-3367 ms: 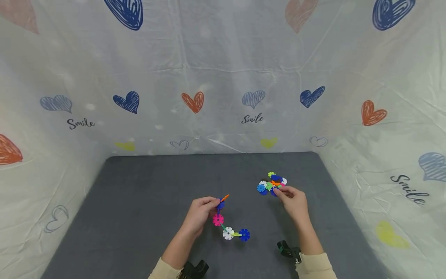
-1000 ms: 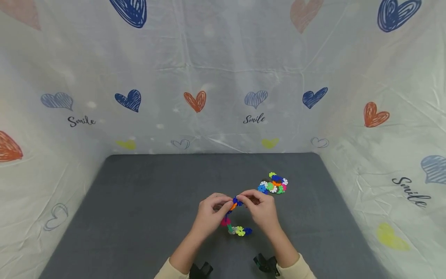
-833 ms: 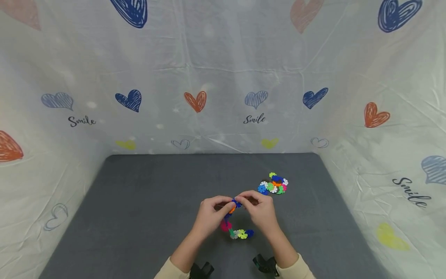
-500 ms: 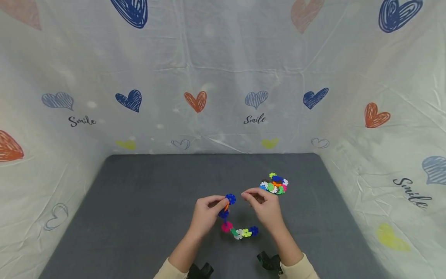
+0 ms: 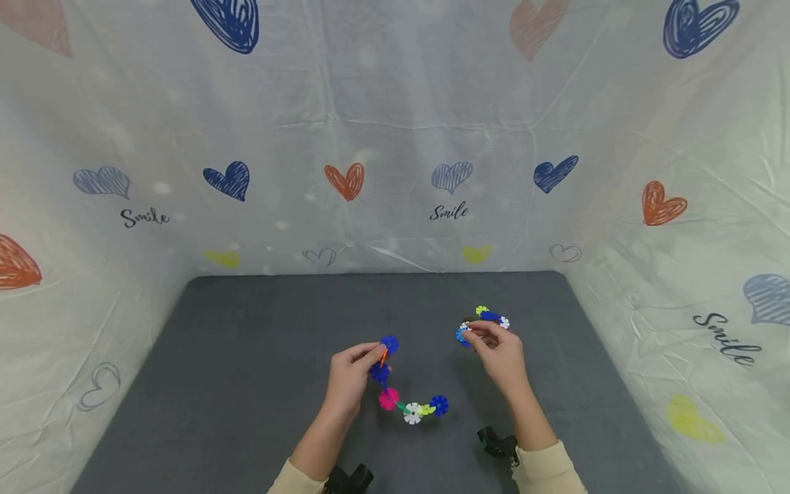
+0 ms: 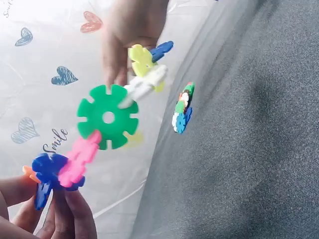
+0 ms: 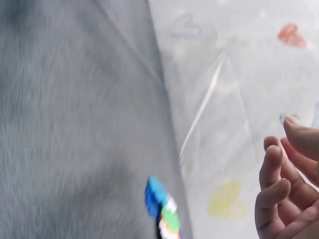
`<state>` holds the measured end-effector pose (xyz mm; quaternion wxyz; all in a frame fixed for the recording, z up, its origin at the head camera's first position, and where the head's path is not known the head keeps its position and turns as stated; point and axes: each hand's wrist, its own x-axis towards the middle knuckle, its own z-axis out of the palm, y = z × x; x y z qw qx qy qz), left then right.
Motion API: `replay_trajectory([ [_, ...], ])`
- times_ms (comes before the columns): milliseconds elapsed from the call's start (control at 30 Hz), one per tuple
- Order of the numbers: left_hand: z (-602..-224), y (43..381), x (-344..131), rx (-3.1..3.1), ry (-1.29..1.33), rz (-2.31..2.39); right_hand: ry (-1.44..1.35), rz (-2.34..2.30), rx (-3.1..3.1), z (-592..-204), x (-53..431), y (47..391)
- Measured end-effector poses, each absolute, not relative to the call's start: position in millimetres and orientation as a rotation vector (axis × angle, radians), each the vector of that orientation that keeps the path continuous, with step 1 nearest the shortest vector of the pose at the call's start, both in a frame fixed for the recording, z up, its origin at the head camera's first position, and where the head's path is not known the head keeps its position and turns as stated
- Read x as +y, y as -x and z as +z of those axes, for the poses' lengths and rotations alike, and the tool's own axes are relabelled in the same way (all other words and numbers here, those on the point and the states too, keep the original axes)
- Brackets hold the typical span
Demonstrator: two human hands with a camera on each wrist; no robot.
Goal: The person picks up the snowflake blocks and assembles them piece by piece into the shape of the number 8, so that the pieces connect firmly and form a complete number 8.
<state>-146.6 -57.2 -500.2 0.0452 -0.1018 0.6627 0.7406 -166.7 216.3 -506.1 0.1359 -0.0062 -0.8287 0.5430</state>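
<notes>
My left hand [image 5: 345, 381] pinches the upper end of a chain of slotted plastic snowflake discs [image 5: 389, 399] between thumb and fingers. Near the fingertips are blue discs [image 6: 50, 169] and an orange one [image 5: 384, 357]. Pink, a green disc [image 6: 108, 117], white, yellow-green and a last blue disc [image 5: 439, 405] follow, hanging down and curving right. My right hand [image 5: 503, 357] reaches over a small pile of loose discs [image 5: 492, 316] and hides part of it. In the right wrist view the fingers [image 7: 271, 159] are loosely bent, thumb apart, with nothing between them.
The pile lies on the dark grey table [image 5: 278, 329], right of centre. A pale curtain [image 5: 395, 137] printed with hearts stands behind and at both sides. Black wrist cameras [image 5: 496, 442] sit at both wrists.
Both hands met at the chain's upper end, where a blue disc now sits beyond the orange one. Then the right hand let go and moved right to the pile; the left drew back left with the chain.
</notes>
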Motion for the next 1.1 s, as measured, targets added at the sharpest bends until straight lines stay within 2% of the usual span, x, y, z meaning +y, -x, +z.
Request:
replay_trajectory([
  [600, -502, 148, -59, 1.989, 0.351, 2.289, 0.467, 1.22, -2.62, -554, 260, 187],
  [1100, -500, 148, -58, 1.974, 0.333, 2.25, 0.589, 1.092, -2.759, -565, 270, 194],
])
